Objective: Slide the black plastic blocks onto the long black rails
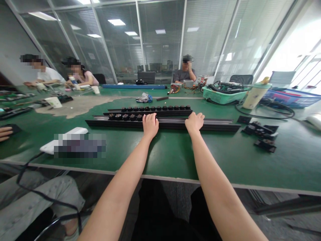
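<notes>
A long black rail [173, 125] with a silvery inner channel lies crosswise on the green table in front of me. Several round black parts [125, 117] sit in its left stretch. My left hand [150, 125] is closed over the rail at the right end of that row; its fingertips are partly hidden, and a dark bit shows beside them. Further right, my right hand [195, 122] is curled over the same rail, fingers bent round its far side. Just behind lies a second black rail [150, 112], lined with similar round black parts.
Loose black pieces [263, 132] lie right of the rail. Behind them stand a cream tumbler [255, 95] and a green basket [223, 95] of cables. A white power strip [64, 140] is at left. A co-worker's hand [5, 133] shows at the left edge; other people sit across the table.
</notes>
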Tool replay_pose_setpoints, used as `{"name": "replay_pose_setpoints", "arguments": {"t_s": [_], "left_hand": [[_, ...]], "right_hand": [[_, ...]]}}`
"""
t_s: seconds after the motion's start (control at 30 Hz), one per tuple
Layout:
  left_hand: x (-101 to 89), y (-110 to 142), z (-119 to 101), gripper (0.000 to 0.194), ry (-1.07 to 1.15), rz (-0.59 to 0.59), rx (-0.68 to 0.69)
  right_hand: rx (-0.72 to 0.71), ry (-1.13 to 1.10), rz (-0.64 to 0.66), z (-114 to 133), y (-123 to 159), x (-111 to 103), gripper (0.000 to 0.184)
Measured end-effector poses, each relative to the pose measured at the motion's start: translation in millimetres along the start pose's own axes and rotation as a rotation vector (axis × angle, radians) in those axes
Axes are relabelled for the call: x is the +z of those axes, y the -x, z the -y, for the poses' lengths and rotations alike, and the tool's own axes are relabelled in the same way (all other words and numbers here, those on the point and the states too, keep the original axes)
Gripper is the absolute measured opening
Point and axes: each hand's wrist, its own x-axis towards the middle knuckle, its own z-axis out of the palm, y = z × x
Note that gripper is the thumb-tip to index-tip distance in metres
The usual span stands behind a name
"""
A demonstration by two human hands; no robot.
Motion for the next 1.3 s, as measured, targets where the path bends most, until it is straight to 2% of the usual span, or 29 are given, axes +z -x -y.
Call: {"name": "replay_pose_setpoints", "arguments": {"t_s": [0.2,0.27,0.4,0.5,0.6,0.7,0.8,0.93,1.1,1.3], "left_hand": [[2.2,-1,2,0.041,0.015,-0.007,0.003],[2.2,-2,2,0.041,0.014,-0.006,0.005],[2.0,-2,2,0.041,0.012,-0.004,0.006],[2.0,-2,2,0.040,0.016,-0.004,0.006],[2.0,-3,2,0.039,0.025,-0.006,0.004],[2.2,-4,2,0.039,0.033,-0.014,0.004],[2.4,-5,1,0.039,0.033,-0.018,0.003],[2.5,-5,0,0.038,0.027,-0.022,-0.002],[2.9,-6,0,0.039,0.040,-0.025,-0.010],[2.4,-7,1,0.039,0.050,-0.021,-0.007]], "right_hand": [[-0.058,0.031,0.214,-11,-20,-6,0.029],[-0.127,0.064,0.270,-17,-28,-8,0.030],[-0.438,0.114,0.287,-41,-45,-11,0.028],[-0.696,0.049,0.282,-67,-57,-9,0.030],[-0.827,-0.033,0.281,-90,-59,-3,0.040],[-0.835,-0.067,0.179,-99,-51,5,0.048],[-0.793,-0.062,0.088,-97,-42,11,0.049],[-0.760,-0.066,0.118,-92,-40,13,0.052],[-0.676,-0.092,0.091,-91,-28,8,0.054],[-0.642,-0.065,0.042,-85,-8,-1,0.052]]}}
